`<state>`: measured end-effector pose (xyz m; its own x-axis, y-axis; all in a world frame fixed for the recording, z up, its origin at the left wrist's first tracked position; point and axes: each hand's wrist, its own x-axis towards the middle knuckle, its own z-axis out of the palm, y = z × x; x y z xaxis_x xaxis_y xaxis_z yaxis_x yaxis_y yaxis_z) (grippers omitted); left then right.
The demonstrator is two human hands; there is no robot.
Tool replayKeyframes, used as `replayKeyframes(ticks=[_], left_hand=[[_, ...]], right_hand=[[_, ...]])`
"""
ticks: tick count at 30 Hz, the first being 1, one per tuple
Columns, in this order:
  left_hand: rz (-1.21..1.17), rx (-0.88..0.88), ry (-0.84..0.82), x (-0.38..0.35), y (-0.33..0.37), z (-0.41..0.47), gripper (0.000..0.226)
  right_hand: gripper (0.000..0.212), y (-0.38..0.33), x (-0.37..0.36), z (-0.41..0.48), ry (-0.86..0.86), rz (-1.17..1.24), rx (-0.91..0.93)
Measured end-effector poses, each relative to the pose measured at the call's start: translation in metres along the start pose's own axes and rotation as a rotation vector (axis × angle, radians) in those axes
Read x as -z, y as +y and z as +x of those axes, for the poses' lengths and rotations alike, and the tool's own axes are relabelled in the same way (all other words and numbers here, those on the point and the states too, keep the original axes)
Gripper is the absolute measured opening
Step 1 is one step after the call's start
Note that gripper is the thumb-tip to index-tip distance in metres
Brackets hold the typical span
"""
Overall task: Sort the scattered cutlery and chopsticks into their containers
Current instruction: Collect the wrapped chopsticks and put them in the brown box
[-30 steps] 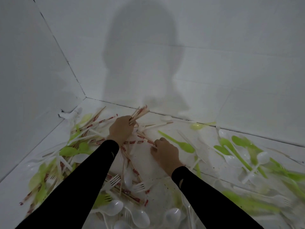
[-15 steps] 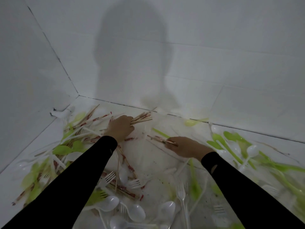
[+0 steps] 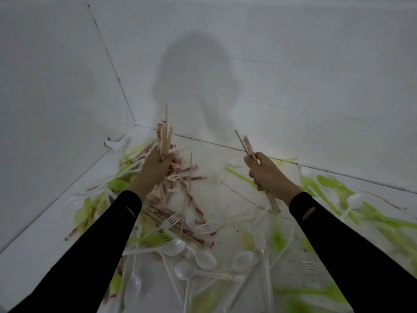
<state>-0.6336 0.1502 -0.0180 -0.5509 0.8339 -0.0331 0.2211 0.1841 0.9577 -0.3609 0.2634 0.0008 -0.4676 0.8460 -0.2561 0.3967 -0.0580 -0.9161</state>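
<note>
Your left hand [image 3: 155, 168] grips a thick upright bundle of chopsticks [image 3: 164, 137], and your right hand [image 3: 268, 175] clamps a smaller bunch [image 3: 247, 144], likely for merging. Below, forks [image 3: 171, 222], spoons [image 3: 204, 258] and loose chopsticks [image 3: 191, 197] litter the floor [image 3: 237, 199]; no containers show.

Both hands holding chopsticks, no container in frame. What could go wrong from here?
1. The left hand grips a thick, splayed bundle of chopsticks; some may slip out and fall.
2. The right hand holds its few chopsticks mid-length, so their low ends could catch the white fork lying below.
3. No container shows, so the carry may be long with both hands full.
</note>
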Motion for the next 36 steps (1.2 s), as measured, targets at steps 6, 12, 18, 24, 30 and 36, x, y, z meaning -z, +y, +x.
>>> replayKeyframes(ticks=[6,12,18,24,30,36], left_hand=[[-0.190,-0.237,0.357,0.003,-0.009,-0.057,0.031],[-0.193,-0.089,0.337,-0.010,-0.044,-0.096,0.043],[-0.037,-0.038,0.312,-0.016,-0.043,-0.101,0.050],[0.309,-0.069,0.282,-0.011,-0.041,-0.075,0.031],[0.526,0.068,0.044,-0.023,-0.055,-0.078,0.019],[0.587,0.074,-0.035,-0.029,-0.060,-0.078,0.032]], right_hand=[[0.029,-0.013,-0.095,-0.015,0.161,0.441,0.241],[0.043,0.018,-0.135,-0.020,0.119,0.071,0.185],[0.025,0.033,-0.143,-0.012,-0.017,-0.482,0.027],[0.022,0.038,-0.129,-0.014,-0.164,-0.688,-0.050],[0.027,0.027,-0.095,-0.008,-0.003,-0.221,-0.067],[0.021,0.006,-0.085,0.007,0.027,0.050,-0.136]])
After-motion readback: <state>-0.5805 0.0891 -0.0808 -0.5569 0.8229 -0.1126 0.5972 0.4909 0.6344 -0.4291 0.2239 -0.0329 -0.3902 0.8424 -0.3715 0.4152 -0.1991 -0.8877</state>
